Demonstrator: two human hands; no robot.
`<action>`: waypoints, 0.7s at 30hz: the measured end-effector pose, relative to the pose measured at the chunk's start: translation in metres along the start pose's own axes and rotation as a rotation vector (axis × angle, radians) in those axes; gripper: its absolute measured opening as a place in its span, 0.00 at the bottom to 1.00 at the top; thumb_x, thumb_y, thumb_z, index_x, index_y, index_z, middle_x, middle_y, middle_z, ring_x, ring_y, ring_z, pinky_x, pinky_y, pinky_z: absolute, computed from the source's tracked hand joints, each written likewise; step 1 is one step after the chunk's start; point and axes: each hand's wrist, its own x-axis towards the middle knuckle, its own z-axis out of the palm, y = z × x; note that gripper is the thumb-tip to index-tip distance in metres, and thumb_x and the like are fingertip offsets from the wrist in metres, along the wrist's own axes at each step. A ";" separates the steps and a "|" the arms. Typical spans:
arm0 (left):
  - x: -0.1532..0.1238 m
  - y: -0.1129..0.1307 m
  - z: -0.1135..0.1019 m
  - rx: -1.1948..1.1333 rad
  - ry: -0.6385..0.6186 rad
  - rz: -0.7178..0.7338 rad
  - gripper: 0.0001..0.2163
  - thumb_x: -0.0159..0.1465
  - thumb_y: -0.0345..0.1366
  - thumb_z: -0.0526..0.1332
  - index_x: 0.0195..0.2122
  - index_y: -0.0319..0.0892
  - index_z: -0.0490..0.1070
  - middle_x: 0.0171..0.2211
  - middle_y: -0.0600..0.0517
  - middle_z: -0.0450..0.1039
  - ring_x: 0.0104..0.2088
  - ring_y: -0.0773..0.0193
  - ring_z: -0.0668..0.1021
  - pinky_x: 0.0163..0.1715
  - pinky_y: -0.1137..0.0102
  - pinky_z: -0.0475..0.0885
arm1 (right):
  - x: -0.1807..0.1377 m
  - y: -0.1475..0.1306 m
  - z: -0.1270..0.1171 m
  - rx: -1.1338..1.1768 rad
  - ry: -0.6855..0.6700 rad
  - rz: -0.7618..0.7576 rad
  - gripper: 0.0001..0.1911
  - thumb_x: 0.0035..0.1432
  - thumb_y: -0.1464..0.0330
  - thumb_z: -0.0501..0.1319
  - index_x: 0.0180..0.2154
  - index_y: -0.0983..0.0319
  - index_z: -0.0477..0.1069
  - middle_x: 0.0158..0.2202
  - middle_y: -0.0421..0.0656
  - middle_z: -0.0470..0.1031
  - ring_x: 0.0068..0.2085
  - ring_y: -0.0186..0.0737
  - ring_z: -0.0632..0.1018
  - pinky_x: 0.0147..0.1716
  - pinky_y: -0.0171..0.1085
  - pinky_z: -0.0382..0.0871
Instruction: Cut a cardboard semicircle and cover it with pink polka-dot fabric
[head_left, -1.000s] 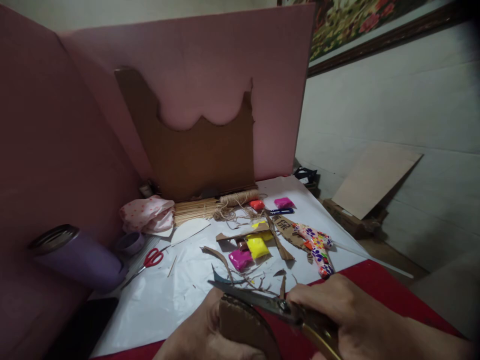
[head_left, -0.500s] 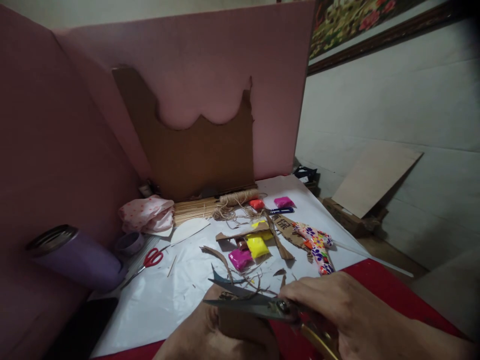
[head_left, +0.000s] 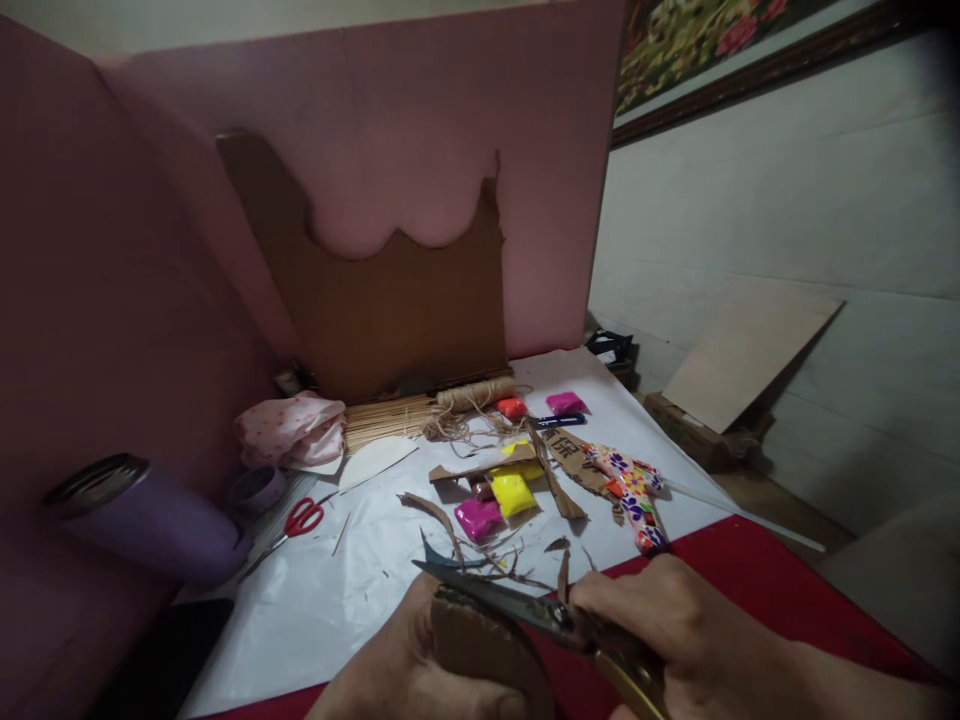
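Note:
At the bottom of the head view, my left hand (head_left: 420, 665) grips a brown cardboard piece (head_left: 484, 650) with a rounded edge. My right hand (head_left: 675, 620) is wrapped round a pair of scissors (head_left: 529, 600) with gold-coloured handles. Their blades lie close together along the top edge of the cardboard, pointing left past my left thumb. Thin cardboard trimmings (head_left: 517, 572) are scattered just beyond the blades. The lower part of the cardboard and some of my fingers are out of sight.
Bright clay packets (head_left: 514, 495) and cardboard strips lie mid-table. Red-handled scissors (head_left: 304, 515) and a purple tumbler (head_left: 142, 520) are at left. A flowered glue gun (head_left: 637, 495) sits at right. Twine (head_left: 476, 395), sticks and a large cardboard sheet (head_left: 405, 310) are at the back.
The scissor blades have come together and swung slightly lower. More of the cardboard's face and top edge shows now in my left hand.

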 end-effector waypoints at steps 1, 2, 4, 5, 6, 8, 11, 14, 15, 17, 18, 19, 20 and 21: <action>-0.001 -0.003 -0.001 -0.028 0.010 -0.002 0.11 0.53 0.39 0.66 0.29 0.34 0.78 0.22 0.50 0.69 0.23 0.68 0.69 0.23 0.75 0.63 | 0.002 0.001 -0.001 0.032 -0.001 0.009 0.12 0.43 0.63 0.67 0.25 0.61 0.66 0.16 0.35 0.67 0.19 0.32 0.67 0.18 0.31 0.55; -0.001 -0.005 -0.003 -0.049 0.023 -0.001 0.10 0.52 0.38 0.66 0.28 0.34 0.77 0.22 0.50 0.70 0.23 0.69 0.69 0.22 0.75 0.63 | 0.004 0.002 -0.002 0.068 -0.005 0.012 0.12 0.44 0.63 0.66 0.24 0.61 0.65 0.15 0.35 0.66 0.18 0.31 0.65 0.18 0.31 0.54; -0.003 -0.008 -0.005 -0.064 0.044 0.014 0.09 0.51 0.38 0.67 0.27 0.35 0.77 0.22 0.50 0.72 0.22 0.68 0.70 0.21 0.76 0.64 | 0.007 0.004 -0.006 0.141 -0.018 0.012 0.12 0.47 0.62 0.64 0.24 0.61 0.65 0.14 0.34 0.64 0.17 0.29 0.62 0.17 0.30 0.54; -0.004 -0.009 -0.006 -0.053 0.048 0.020 0.09 0.51 0.38 0.67 0.27 0.36 0.77 0.23 0.49 0.73 0.23 0.67 0.71 0.21 0.76 0.65 | 0.008 0.004 -0.008 0.162 -0.024 0.014 0.12 0.48 0.61 0.63 0.24 0.61 0.65 0.14 0.34 0.64 0.17 0.29 0.62 0.18 0.30 0.55; -0.004 -0.008 -0.007 -0.032 0.049 0.026 0.09 0.51 0.39 0.67 0.28 0.36 0.77 0.24 0.49 0.74 0.24 0.67 0.72 0.22 0.75 0.66 | 0.008 0.004 -0.010 0.165 -0.032 0.014 0.12 0.48 0.61 0.63 0.26 0.61 0.66 0.15 0.34 0.66 0.18 0.29 0.63 0.19 0.30 0.56; -0.003 -0.005 -0.009 0.046 0.003 0.042 0.10 0.54 0.39 0.65 0.30 0.37 0.78 0.25 0.48 0.76 0.24 0.66 0.73 0.23 0.74 0.66 | 0.007 0.001 -0.013 0.126 -0.044 0.008 0.12 0.46 0.60 0.65 0.29 0.61 0.69 0.19 0.36 0.70 0.21 0.31 0.67 0.23 0.30 0.60; 0.000 0.002 -0.008 0.189 -0.078 0.081 0.12 0.57 0.40 0.62 0.31 0.36 0.79 0.26 0.45 0.77 0.26 0.63 0.73 0.25 0.73 0.67 | 0.003 -0.004 -0.014 0.058 -0.061 -0.004 0.17 0.44 0.56 0.66 0.33 0.60 0.71 0.25 0.39 0.74 0.26 0.36 0.72 0.28 0.33 0.63; 0.003 0.008 -0.005 0.205 -0.057 0.086 0.14 0.56 0.42 0.62 0.30 0.35 0.80 0.24 0.45 0.75 0.26 0.63 0.72 0.27 0.72 0.67 | 0.001 -0.004 -0.013 0.057 -0.088 -0.004 0.18 0.41 0.56 0.68 0.32 0.60 0.71 0.26 0.39 0.74 0.27 0.38 0.73 0.29 0.33 0.63; 0.003 0.009 -0.004 0.189 -0.047 0.081 0.14 0.55 0.42 0.63 0.29 0.35 0.80 0.22 0.46 0.74 0.25 0.63 0.72 0.27 0.72 0.66 | 0.001 -0.003 -0.012 0.066 -0.104 -0.007 0.17 0.41 0.57 0.68 0.32 0.60 0.71 0.25 0.39 0.74 0.26 0.38 0.73 0.28 0.33 0.63; 0.003 0.009 -0.003 0.141 -0.055 0.070 0.13 0.55 0.41 0.63 0.28 0.34 0.80 0.20 0.48 0.70 0.24 0.64 0.70 0.26 0.71 0.65 | 0.000 -0.001 -0.009 0.065 -0.124 -0.002 0.14 0.42 0.60 0.68 0.31 0.59 0.70 0.24 0.37 0.74 0.25 0.37 0.73 0.27 0.33 0.62; 0.003 0.009 -0.002 0.106 -0.064 0.062 0.13 0.55 0.41 0.62 0.28 0.33 0.79 0.20 0.48 0.69 0.24 0.65 0.69 0.25 0.71 0.64 | -0.001 0.000 -0.007 0.053 -0.123 0.002 0.14 0.42 0.61 0.69 0.30 0.59 0.70 0.24 0.37 0.74 0.25 0.37 0.72 0.27 0.33 0.62; 0.003 0.007 -0.002 0.068 -0.063 0.056 0.13 0.55 0.40 0.62 0.28 0.33 0.79 0.20 0.49 0.68 0.23 0.66 0.69 0.24 0.72 0.63 | -0.002 0.000 -0.005 0.033 -0.111 0.011 0.14 0.41 0.62 0.69 0.29 0.59 0.69 0.23 0.37 0.74 0.24 0.37 0.72 0.26 0.33 0.61; 0.002 0.006 -0.001 0.033 -0.055 0.053 0.13 0.55 0.40 0.63 0.28 0.33 0.79 0.20 0.49 0.67 0.22 0.66 0.68 0.23 0.72 0.62 | -0.003 0.000 -0.003 0.011 -0.093 0.021 0.14 0.40 0.62 0.70 0.28 0.59 0.69 0.22 0.36 0.73 0.24 0.36 0.72 0.25 0.33 0.60; 0.001 0.004 -0.001 0.007 -0.043 0.049 0.12 0.54 0.39 0.63 0.28 0.33 0.78 0.20 0.50 0.66 0.22 0.67 0.67 0.22 0.72 0.61 | -0.004 0.000 -0.001 -0.007 -0.071 0.032 0.14 0.39 0.62 0.70 0.27 0.60 0.68 0.21 0.36 0.72 0.23 0.36 0.71 0.24 0.33 0.59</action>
